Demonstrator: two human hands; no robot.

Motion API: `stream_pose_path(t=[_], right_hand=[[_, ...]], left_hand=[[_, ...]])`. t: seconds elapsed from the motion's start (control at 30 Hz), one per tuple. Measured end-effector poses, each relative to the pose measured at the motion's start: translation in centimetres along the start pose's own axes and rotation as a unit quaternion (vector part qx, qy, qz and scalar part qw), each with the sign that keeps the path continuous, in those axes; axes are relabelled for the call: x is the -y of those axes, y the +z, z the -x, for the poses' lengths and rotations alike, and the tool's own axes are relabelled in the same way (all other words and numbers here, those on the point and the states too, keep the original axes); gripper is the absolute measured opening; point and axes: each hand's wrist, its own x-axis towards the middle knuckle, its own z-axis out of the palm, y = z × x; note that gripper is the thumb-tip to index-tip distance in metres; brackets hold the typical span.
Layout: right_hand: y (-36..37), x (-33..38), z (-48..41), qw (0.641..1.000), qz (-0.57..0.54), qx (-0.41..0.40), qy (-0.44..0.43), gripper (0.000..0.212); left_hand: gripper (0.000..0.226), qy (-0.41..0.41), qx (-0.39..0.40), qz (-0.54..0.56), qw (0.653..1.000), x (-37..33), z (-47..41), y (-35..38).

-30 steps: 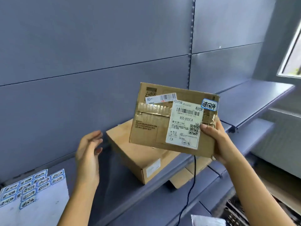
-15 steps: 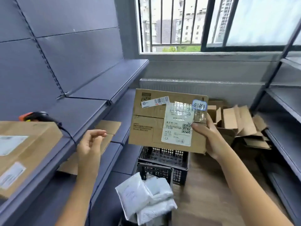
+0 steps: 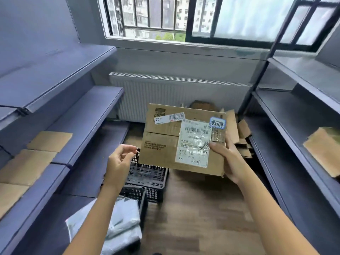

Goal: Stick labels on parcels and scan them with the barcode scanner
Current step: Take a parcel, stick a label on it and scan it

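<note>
View has swung off the left shelving & round to the window (image 3: 156, 15) end of the aisle in the last sec; the scanner & the box seen on the shelf half a sec back are now out of shot. The parcel (image 3: 161, 144) rides along unchanged in the right hand (image 3: 230, 162), fingers gripping its right edge, thumb on the front by the shipping label (image 3: 193, 144). Blue sticker (image 3: 217, 122) sits at its top-right corner, barcode strip (image 3: 169, 118) top left. Left hand (image 3: 119, 162) hangs just beside the parcel's lower-left corner, fingers loosely curled, holding nothing. Prob means label + scan are done for this one & it's off to be put down, but that's a guess. No desk here: wood floor (image 3: 193, 218) btwn left shelf (image 3: 88, 111) & right shelf (image 3: 294, 116), black crate (image 3: 147, 173) below the parcel, white mailers (image 3: 123, 218) nearer, flattened cardboard (image 3: 237, 129) by the radiator (image 3: 165, 92).
</note>
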Motion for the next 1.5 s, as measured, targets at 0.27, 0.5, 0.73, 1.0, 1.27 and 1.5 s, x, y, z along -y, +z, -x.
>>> stream_pose_path(t=[0.27,0.5,0.73,1.0,1.27,1.5], right_hand=[[-2.4,-2.1,-11.5,0.998,0.020,0.022,0.046,0.079],[1.8,-2.9,-26.2,0.991,0.053,0.095,0.079,0.098],[6.2,-6.3,-37.6,0.968,0.093,0.188,0.140,0.114],[13.6,-14.5,-47.5,0.881,0.189,0.372,0.224,0.101],[16.7,-21.0,-55.7,0.777,0.281,0.478,0.300,0.080],[18.9,-30.1,-60.4,0.718,0.310,0.517,0.348,0.060]], left_hand=[[0.023,-0.030,-0.014,-0.048,0.998,3.7,-8.6,4.2],[0.025,-0.079,-0.053,-0.137,0.986,8.5,-19.6,3.4],[0.027,-0.163,-0.134,-0.194,0.958,11.4,-22.8,-0.8],[0.022,-0.316,-0.250,-0.198,0.894,17.6,-20.4,-0.7],[0.025,-0.472,-0.343,-0.120,0.803,21.5,-20.7,7.0],[0.016,-0.536,-0.310,-0.106,0.778,29.5,-24.3,9.2]])
